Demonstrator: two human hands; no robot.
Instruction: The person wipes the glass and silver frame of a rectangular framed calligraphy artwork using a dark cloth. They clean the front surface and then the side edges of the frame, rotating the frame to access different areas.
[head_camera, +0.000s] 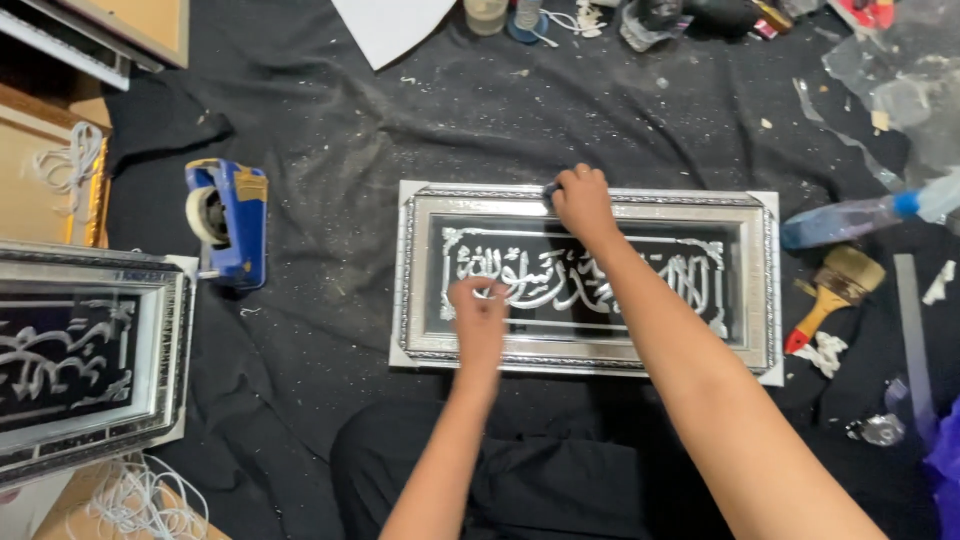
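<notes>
The silver frame (585, 280) lies flat on the black cloth (340, 150) right in front of you. Your left hand (480, 310) rests on its glass with fingers curled, empty, and your right hand (582, 200) pinches something small and dark at its top edge. A blue tape dispenser (230, 222) sits to the left, a brush (835, 290) to the right

A silver framed picture (585, 280) with silver calligraphy on black glass lay flat on a black cloth (340, 150). The left hand (480, 315) rested on the glass near the lower edge, and the right hand (583, 200) pressed something small and dark on the top edge of the frame. A blue tape dispenser (230, 220) stood to the left, a paintbrush (835, 290) lay to the right, and a second framed picture (85, 355) lay far left.
</notes>
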